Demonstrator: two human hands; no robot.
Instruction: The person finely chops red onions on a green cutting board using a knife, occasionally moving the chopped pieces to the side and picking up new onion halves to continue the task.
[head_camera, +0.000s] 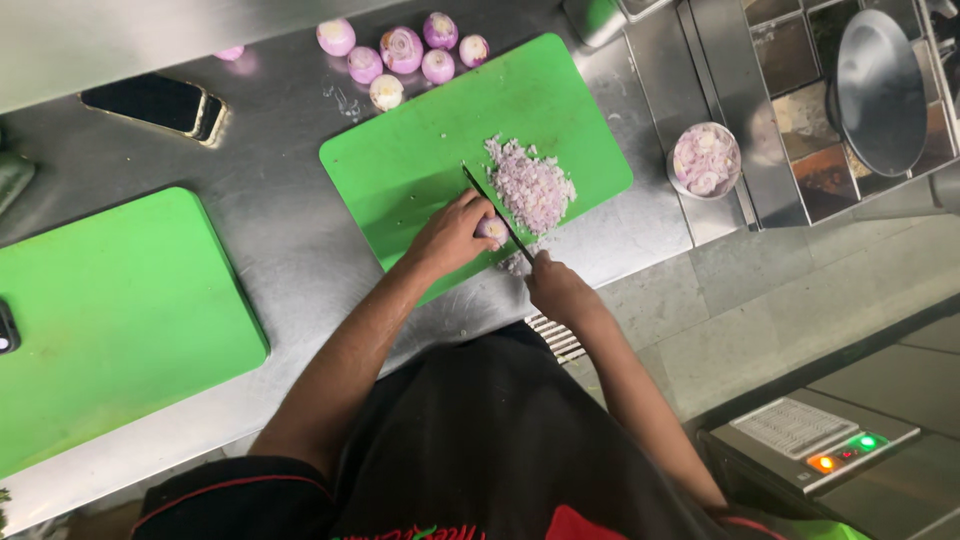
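Steel counter (290, 230) runs under everything you see. At far left lies one green board (110, 320), with a dark phone (152, 103) above it. Farther right sits a second board (430, 150), and peeled onions (400, 52) cluster just beyond its top edge. Your left hand (452, 236) is curled over an onion piece (492, 229) on that board, fingertips pressing it down. The knife (497, 213) stands just right of those fingers, its blade crossing the board between them and a heap of chopped onion (533, 187). Your right hand (558, 288) is closed around the knife's handle near the board's lower edge. To the right, a bowl (706, 160) holds peeled onions, and a dark pan (880, 90) sits on the stove.
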